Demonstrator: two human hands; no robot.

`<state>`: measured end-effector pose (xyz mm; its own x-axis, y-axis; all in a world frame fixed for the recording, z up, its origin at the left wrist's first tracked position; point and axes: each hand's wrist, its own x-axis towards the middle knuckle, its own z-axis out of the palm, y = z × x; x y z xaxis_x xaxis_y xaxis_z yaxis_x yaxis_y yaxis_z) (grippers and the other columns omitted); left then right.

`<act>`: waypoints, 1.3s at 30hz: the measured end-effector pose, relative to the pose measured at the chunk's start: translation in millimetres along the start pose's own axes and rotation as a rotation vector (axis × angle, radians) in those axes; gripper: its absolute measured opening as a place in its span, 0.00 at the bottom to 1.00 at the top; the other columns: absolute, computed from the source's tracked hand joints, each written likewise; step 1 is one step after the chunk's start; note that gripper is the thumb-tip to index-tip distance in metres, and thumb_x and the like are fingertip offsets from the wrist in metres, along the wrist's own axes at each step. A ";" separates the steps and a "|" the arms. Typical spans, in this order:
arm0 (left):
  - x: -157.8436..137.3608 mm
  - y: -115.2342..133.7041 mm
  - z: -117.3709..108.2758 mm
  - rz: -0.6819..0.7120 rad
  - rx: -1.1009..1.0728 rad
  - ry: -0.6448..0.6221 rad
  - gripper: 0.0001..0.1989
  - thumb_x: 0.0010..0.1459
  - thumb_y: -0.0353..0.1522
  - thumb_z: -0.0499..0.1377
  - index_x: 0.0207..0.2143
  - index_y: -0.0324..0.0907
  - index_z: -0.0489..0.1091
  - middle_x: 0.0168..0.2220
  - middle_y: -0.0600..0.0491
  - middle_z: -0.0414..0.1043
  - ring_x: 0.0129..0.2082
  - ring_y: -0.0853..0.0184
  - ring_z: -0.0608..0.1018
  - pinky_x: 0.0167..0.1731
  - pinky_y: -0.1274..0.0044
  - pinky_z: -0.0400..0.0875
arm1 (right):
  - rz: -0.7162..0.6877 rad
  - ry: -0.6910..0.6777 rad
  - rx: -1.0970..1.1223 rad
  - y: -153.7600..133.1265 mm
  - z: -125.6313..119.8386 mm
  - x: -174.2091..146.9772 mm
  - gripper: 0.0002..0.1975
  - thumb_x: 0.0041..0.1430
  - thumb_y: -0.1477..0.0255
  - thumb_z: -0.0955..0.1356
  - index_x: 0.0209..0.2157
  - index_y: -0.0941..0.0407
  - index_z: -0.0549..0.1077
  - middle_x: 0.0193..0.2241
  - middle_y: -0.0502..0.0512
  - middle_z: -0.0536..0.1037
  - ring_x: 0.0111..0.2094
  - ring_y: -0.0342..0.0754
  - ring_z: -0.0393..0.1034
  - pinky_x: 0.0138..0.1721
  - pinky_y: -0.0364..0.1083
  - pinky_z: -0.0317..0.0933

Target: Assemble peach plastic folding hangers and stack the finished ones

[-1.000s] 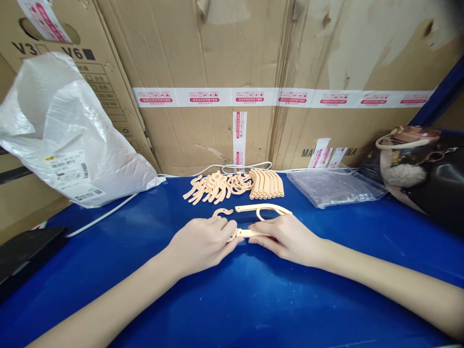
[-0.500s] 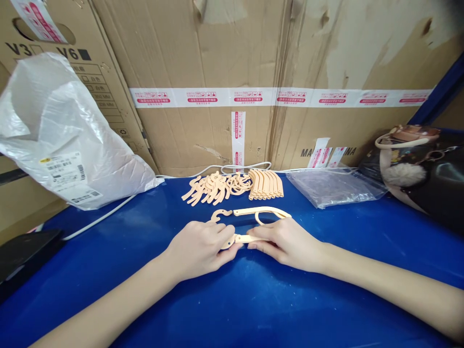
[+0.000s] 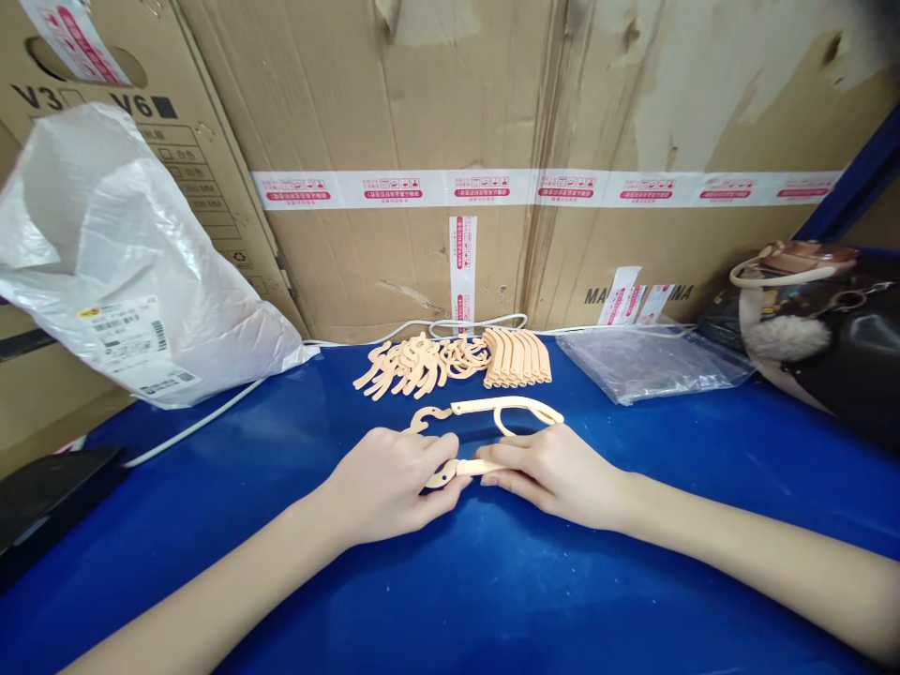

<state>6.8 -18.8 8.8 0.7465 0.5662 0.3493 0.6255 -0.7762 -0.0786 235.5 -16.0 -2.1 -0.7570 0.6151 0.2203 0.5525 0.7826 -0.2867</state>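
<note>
My left hand [image 3: 397, 478] is closed in a pinch on a flat beige hanger piece [image 3: 442, 475] with a rounded end and a small dark hole. My right hand [image 3: 559, 473] pinches a beige hanger arm [image 3: 474, 467], most of it hidden behind the fingers. The two parts meet end to end between my hands; whether they are locked together I cannot tell. Just beyond lie a loose hook [image 3: 428, 414], a curved hanger arm [image 3: 502, 405] and a thin ring-like part [image 3: 501, 422] partly covered by my right hand.
Behind are a pile of hooks [image 3: 404, 364], some ring-like pieces [image 3: 465, 356] and stacked hanger arms [image 3: 518, 358]. A clear plastic bag [image 3: 653, 361] and a dark handbag [image 3: 830, 347] sit right. At left are a white parcel bag [image 3: 141, 272], a cable [image 3: 197, 427] and a black flat object [image 3: 52, 497].
The hanger arm in my right hand has turned slightly, its end hole no longer showing, and sits closer against the flat piece. My hands have barely moved.
</note>
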 end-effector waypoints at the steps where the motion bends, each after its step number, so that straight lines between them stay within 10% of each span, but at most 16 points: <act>1: 0.2 -0.2 -0.6 -0.012 -0.026 -0.028 0.12 0.62 0.37 0.49 0.28 0.42 0.62 0.19 0.58 0.67 0.18 0.70 0.69 0.18 0.78 0.49 | 0.000 -0.003 -0.007 0.0 0.2 -0.1 0.15 0.67 0.65 0.58 0.45 0.54 0.71 0.32 0.52 0.77 0.30 0.44 0.70 0.32 0.42 0.58; 14: 3.5 7.2 -8.5 -0.099 -0.173 -0.281 0.12 0.66 0.39 0.45 0.32 0.43 0.60 0.23 0.58 0.69 0.24 0.66 0.73 0.23 0.77 0.52 | -0.074 0.039 -0.148 -1.0 2.4 0.7 0.16 0.67 0.65 0.57 0.43 0.56 0.72 0.32 0.52 0.77 0.28 0.44 0.68 0.31 0.43 0.55; 24: 6.1 5.8 -6.1 -0.318 -0.739 -0.416 0.17 0.62 0.46 0.49 0.29 0.43 0.60 0.21 0.62 0.57 0.20 0.74 0.60 0.20 0.80 0.51 | -0.101 0.281 -0.134 -2.6 0.7 1.6 0.13 0.60 0.63 0.64 0.34 0.56 0.75 0.26 0.52 0.73 0.32 0.47 0.64 0.37 0.48 0.52; 39: 5.0 3.9 -10.5 -0.317 -0.723 -0.396 0.13 0.62 0.42 0.52 0.30 0.42 0.62 0.18 0.63 0.57 0.18 0.75 0.60 0.20 0.81 0.51 | 0.301 0.517 0.373 29.5 -3.5 9.9 0.18 0.64 0.65 0.61 0.22 0.55 0.72 0.41 0.54 0.73 0.47 0.50 0.65 0.51 0.50 0.55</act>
<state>10.6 -21.9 20.0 0.6698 0.7351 -0.1050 0.6201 -0.4759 0.6237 245.5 13.6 -5.2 -0.2765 0.8385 0.4695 0.4855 0.5435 -0.6848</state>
